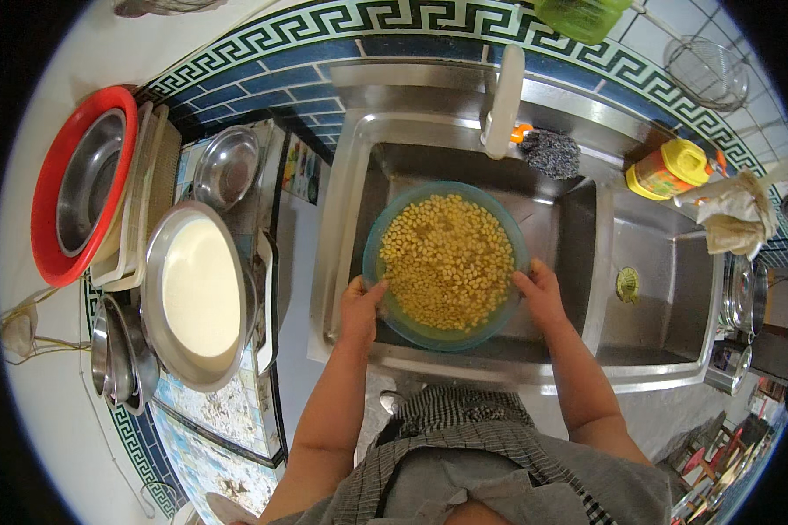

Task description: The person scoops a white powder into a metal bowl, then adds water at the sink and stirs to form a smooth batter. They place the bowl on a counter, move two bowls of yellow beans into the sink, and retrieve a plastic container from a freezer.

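A round translucent blue-green basin (pixel 444 341) is in or just above the larger bowl of a stainless steel sink (pixel 558 295); I cannot tell whether it rests on the bottom. Yellow soaked beans, likely soybeans (pixel 450 256), fill it under yellowish water. My left hand (pixel 360 308) grips the basin's left rim, thumb on top. On the opposite side my right hand (pixel 540 292) holds the rim the same way. The fingers of both hands are partly hidden beneath the rim.
The faucet (pixel 507 98) reaches over the sink's back edge, beside a steel-wool scrubber (pixel 551 154). A yellow container (pixel 670 169) stands by the smaller bowl. At left are a metal basin of creamy liquid (pixel 202 289), a metal bowl (pixel 227 167) and a red basin (pixel 126 190).
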`<state>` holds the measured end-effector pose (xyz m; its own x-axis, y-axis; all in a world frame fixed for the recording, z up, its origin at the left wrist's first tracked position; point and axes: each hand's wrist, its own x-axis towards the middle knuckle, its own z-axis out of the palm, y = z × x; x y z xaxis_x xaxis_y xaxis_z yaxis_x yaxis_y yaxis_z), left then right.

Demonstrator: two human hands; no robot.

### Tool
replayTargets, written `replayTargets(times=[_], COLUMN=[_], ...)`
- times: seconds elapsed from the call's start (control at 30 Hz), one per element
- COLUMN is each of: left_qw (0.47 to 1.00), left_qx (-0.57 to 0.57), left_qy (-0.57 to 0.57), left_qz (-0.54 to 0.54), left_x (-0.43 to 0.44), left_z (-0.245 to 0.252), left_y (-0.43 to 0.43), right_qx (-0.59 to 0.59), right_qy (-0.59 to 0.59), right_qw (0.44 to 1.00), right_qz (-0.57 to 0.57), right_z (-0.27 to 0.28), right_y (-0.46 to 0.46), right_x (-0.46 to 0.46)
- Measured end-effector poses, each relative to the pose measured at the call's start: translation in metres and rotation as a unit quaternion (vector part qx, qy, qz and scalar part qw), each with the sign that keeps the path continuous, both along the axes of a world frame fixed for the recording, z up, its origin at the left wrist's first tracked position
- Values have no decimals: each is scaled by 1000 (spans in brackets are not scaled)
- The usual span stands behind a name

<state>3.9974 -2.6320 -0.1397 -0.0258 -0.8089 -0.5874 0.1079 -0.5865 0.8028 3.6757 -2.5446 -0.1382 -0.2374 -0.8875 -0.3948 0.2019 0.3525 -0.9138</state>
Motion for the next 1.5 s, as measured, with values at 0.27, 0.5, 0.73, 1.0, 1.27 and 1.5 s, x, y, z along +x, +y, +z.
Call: replayTargets(times=[0.27,0.5,0.73,1.0,1.27,1.5], left_qw=[990,968,897,874,838,329], left_qx=[73,101,-2,-253,-317,-105], left_qy=[-62,-158,-348,-263,-406,-780], left_qz=[-101,-164,-271,-321,182,522], left_x=[-9,-9,-2,17,232,424], left_z=[-77,-119,-108,69,236,266], left_y=[-36,-46,-54,-3,220,558], right_qx=[30,118,161,-52,-181,-190], right_qy=[14,68,157,240,32,-14], right_qw=[999,990,971,960,866,676], right_qz=[18,48,81,135,464,712], right_z=[-105,-158,-170,-33,115,174], right_y=[-29,-34,-32,-55,-27,80], right_x=[-25,-24,-29,8,255,525])
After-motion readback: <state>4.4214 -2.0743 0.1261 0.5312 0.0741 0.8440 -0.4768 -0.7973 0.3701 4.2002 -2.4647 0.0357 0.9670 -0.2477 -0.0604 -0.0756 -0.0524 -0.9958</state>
